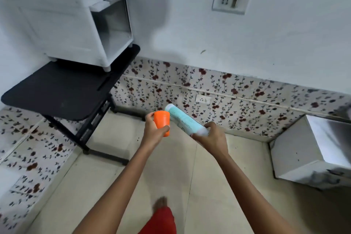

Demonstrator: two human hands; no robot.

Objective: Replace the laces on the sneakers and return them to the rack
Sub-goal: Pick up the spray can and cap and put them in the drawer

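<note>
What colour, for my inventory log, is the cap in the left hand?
Orange; the cap shows plainly in the head view.

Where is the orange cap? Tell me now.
In the head view, the orange cap is mid-frame in the left hand, just left of the bottle the right hand holds.

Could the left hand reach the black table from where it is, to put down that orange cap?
Probably yes. Nothing stands between the left hand, gripping the orange cap, and the bare front of the black table; a step closer may be needed.
</note>
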